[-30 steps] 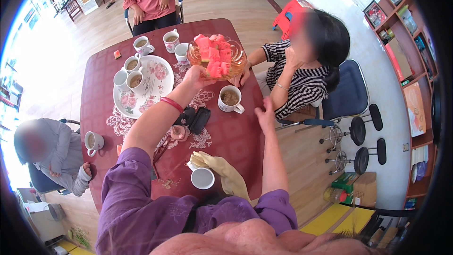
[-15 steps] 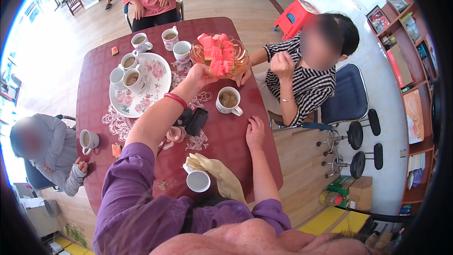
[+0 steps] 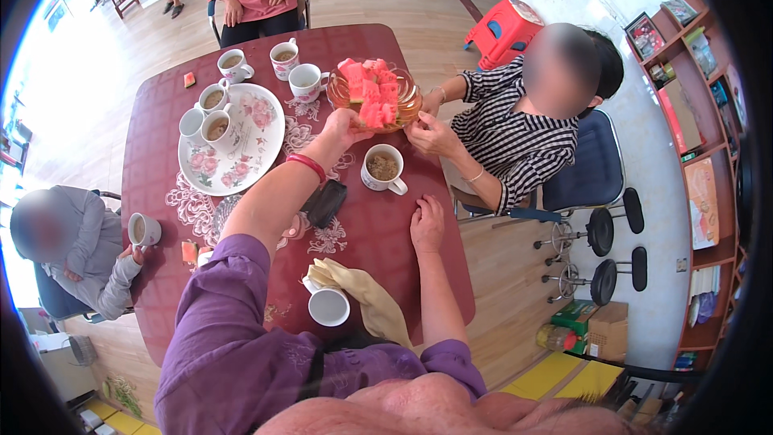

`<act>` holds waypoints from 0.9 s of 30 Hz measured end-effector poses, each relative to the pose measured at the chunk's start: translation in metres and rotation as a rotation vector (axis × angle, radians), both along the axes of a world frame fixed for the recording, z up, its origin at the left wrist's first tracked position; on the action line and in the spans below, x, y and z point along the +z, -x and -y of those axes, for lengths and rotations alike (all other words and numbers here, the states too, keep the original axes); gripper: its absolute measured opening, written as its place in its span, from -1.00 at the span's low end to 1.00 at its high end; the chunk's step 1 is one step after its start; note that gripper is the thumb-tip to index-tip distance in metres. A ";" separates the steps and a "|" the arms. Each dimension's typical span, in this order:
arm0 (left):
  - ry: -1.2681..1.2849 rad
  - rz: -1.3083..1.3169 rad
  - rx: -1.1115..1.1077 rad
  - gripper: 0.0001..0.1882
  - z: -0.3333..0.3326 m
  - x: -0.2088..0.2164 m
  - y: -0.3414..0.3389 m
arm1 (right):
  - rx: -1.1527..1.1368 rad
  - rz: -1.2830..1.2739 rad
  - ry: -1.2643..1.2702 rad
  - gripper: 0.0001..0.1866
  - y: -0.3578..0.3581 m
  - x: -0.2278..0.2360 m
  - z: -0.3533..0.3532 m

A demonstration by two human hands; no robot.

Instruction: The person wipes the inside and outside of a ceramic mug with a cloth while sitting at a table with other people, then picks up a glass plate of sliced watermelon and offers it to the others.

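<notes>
My left hand grips the near left rim of an amber glass bowl heaped with red watermelon pieces. Across from it, the hands of a person in a striped shirt are at the bowl's right side. My right hand rests on the table's right part, fingers stretched out, holding nothing. Between the bowl and that hand stands a white mug of brownish drink. A black pouch lies by my left forearm, which hides part of the table.
A round floral tray carries several mugs on the dark red table; more mugs stand beyond it. Close to me are a white mug and a yellowish cloth. At the left, a person in grey sits beside another mug.
The striped-shirt person's raised hand has come down to the bowl. The grey-clad person's hand has moved up to the left mug. My hands stay nearly in place.
</notes>
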State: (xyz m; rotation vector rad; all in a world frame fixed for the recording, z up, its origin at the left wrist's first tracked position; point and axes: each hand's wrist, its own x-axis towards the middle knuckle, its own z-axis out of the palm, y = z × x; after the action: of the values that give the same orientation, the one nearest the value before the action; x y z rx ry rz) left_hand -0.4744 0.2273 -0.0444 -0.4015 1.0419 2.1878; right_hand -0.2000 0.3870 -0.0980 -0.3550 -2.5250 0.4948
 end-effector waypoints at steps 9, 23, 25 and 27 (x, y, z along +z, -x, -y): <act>-0.014 -0.073 -0.039 -0.64 -0.001 -0.016 0.005 | -0.006 0.006 0.029 -0.80 0.000 0.001 0.000; -0.070 -0.019 -0.021 -0.59 0.006 -0.012 0.001 | -0.017 0.017 0.028 -0.81 0.000 0.003 0.000; -0.093 -0.007 -0.029 -0.59 0.006 -0.012 0.001 | -0.022 0.019 0.022 -0.81 0.000 0.003 -0.001; -0.098 -0.008 -0.055 -0.58 0.011 -0.018 0.005 | -0.014 0.017 0.023 -0.82 0.001 0.001 0.001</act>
State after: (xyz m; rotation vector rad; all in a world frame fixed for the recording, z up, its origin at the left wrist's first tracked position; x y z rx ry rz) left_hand -0.4796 0.2165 -0.0622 -0.3156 0.9347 2.1831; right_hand -0.2009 0.3856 -0.0966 -0.3868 -2.5335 0.5184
